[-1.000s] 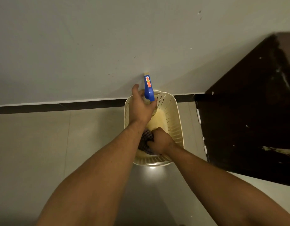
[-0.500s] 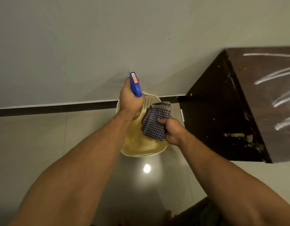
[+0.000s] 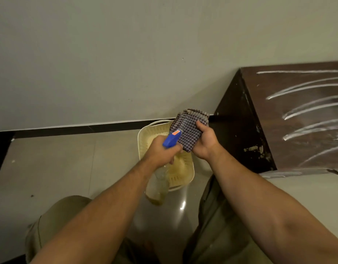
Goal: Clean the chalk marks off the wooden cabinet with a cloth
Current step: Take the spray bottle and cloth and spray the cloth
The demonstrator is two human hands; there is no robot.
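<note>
My right hand (image 3: 205,144) grips a folded checked cloth (image 3: 189,128) held up above the basket. My left hand (image 3: 161,152) is closed around a clear spray bottle (image 3: 157,184) with a blue trigger head (image 3: 172,139), whose nozzle points at the cloth from a few centimetres away. The dark wooden cabinet (image 3: 297,119) stands at the right against the wall. Several white chalk marks (image 3: 305,109) streak across its top.
A cream plastic basket (image 3: 183,174) sits on the tiled floor beneath my hands, by the black skirting (image 3: 78,128) of the grey wall. My knees in olive trousers (image 3: 55,221) fill the lower frame. The cabinet's dark side (image 3: 238,141) has chipped patches.
Both hands have lifted out of the basket, the right one bringing the cloth up. The bottle tilted so its nozzle faces the cloth. More of the cabinet top has come into view.
</note>
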